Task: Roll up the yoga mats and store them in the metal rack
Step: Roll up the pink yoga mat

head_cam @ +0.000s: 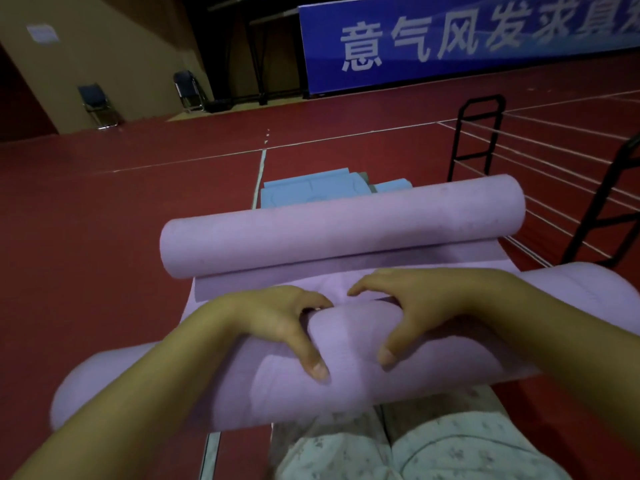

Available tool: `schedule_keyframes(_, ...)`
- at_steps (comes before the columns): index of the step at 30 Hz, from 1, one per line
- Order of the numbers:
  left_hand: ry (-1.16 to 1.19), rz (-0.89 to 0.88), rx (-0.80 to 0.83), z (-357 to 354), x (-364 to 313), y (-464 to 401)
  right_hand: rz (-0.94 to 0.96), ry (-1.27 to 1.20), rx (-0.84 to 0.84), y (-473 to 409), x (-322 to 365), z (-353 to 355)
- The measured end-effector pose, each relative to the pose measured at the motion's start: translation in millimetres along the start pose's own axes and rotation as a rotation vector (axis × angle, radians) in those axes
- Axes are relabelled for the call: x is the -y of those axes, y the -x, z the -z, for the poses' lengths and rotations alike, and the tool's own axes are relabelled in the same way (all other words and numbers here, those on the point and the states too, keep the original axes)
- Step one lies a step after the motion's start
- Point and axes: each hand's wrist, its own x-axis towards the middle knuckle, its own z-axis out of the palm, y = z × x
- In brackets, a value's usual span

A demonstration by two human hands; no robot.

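Hands first, head view, the only one. Left hand (277, 317) and right hand (412, 306) sat side by side at frame centre, both pressed onto a purple yoga mat (242, 386) that lay across the person's lap, just above the floral-print trousers (415, 445). Each hand was curled part-way: thumbs pointed toward 6 o'clock down the near face of the mat's rolled-over edge, fingers hooked over the far side toward 12, so both were clamped on a bulged fold of mat betw. them. Fingertips on the far side mostly hidden; the right hand's index showed w/ its tip resting flat on the mat.

At 12 o'clock from the hands, just beyond, the far end of the purple mat was curled into a rolled tube (343, 225) lying crosswise, w/ a flat strip of the same purple joining it to the part under the hands.

Past the tube, still toward 12, blue mats (311, 188) lay flat on the red floor (104, 220), partly hidden by the roll.

Metal rack (478, 133), black frame w/ pale horizontal rails, stood at abt 2 o'clock, near the tube's right end, apart from the hands. It looked bare of mats in the part visible.

Blue banner (467, 39) w/ white characters at 1 o'clock far back; two folding chairs (97, 103) at 10–11 o'clock by the wall.
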Motion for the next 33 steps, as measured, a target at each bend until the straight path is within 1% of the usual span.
schedule_keyframes(2,0.032,0.014,0.039,5,-1,-3,0.002,0.109,-0.04,4,4,2)
schedule_keyframes(5,0.112,0.035,0.097,12,0,-8,0.056,0.328,-0.139,21,19,-5)
schedule_keyframes(7,0.192,0.052,0.14,15,4,-12,0.064,0.364,-0.174,27,25,-16)
schedule_keyframes(10,0.313,0.087,0.206,19,14,-21,0.026,0.407,-0.219,21,19,-36)
schedule_keyframes(14,0.405,0.12,0.286,26,20,-33,0.021,0.368,-0.29,12,13,-34)
schedule_keyframes(18,0.557,0.128,0.342,26,31,-38,0.052,0.28,-0.264,2,6,-18)
schedule_keyframes(20,0.596,0.129,0.326,27,34,-35,0.062,0.251,-0.24,-3,2,-15)
schedule_keyframes(21,0.567,0.124,0.279,29,34,-33,0.063,0.233,-0.229,-5,1,-12)
schedule_keyframes(22,0.481,0.106,0.205,32,34,-29,0.062,0.212,-0.219,-7,-1,-9)
schedule_keyframes(25,0.089,0.08,-0.068,43,22,-16,0.068,0.13,-0.185,-15,-3,3)
schedule_keyframes(27,-0.063,0.044,-0.207,44,10,-4,0.078,0.07,-0.146,-22,-4,9)
schedule_keyframes(28,-0.094,-0.008,-0.255,41,2,1,0.077,0.049,-0.126,-25,-6,12)
schedule_keyframes(30,-0.147,-0.099,-0.275,28,-11,8,0.067,0.007,-0.107,-30,-9,15)
schedule_keyframes(32,-0.309,-0.109,-0.288,8,-19,7,0.057,-0.022,-0.105,-35,-12,16)
schedule_keyframes(33,-0.407,-0.095,-0.334,-1,-18,4,0.057,-0.025,-0.102,-37,-13,16)
